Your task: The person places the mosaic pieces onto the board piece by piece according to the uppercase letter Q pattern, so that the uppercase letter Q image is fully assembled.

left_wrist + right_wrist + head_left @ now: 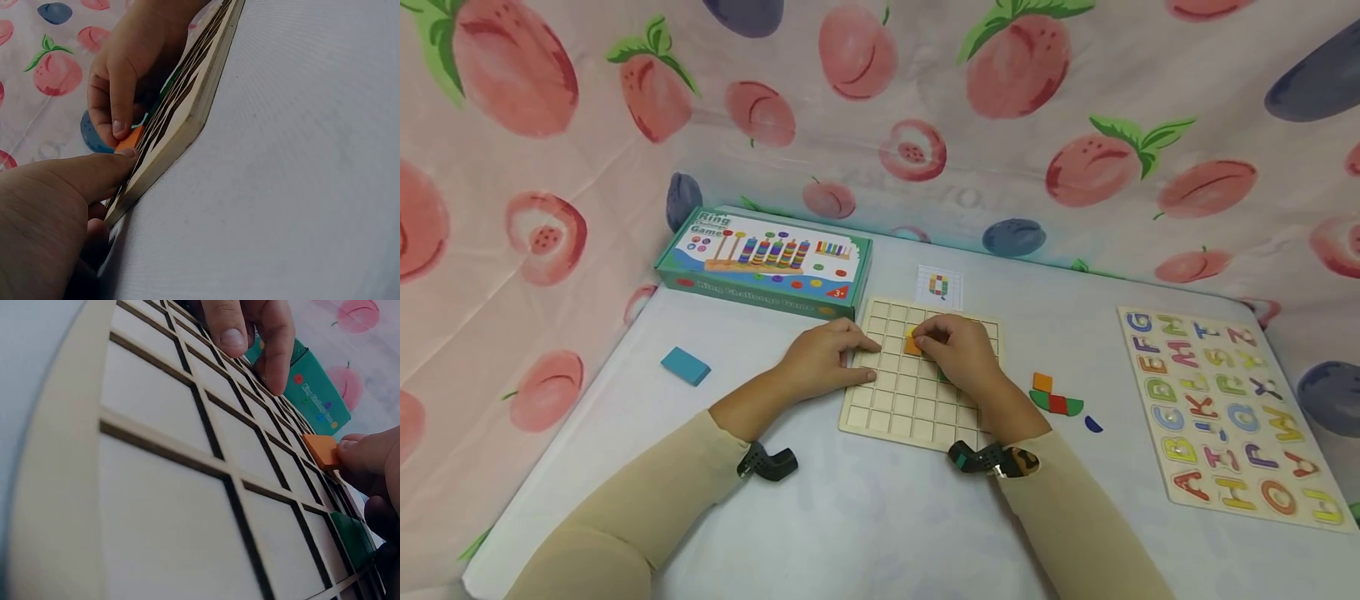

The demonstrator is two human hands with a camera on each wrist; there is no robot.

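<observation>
A pale wooden grid board lies in the middle of the table. My right hand pinches an orange square tile between thumb and fingertips, low over the board's upper middle cells. Just beyond it shows a yellow piece. Under the right hand, a green piece sits in a cell, partly hidden. My left hand rests at the board's left edge, thumb and forefinger extended and spread apart over the outer cells. In the left wrist view its thumb overlaps the orange tile.
Behind the board lies a pattern card. Loose pieces lie to the right: an orange square, a red piece between green ones, and a blue half-round. A letter board is far right; a game box and teal block are left.
</observation>
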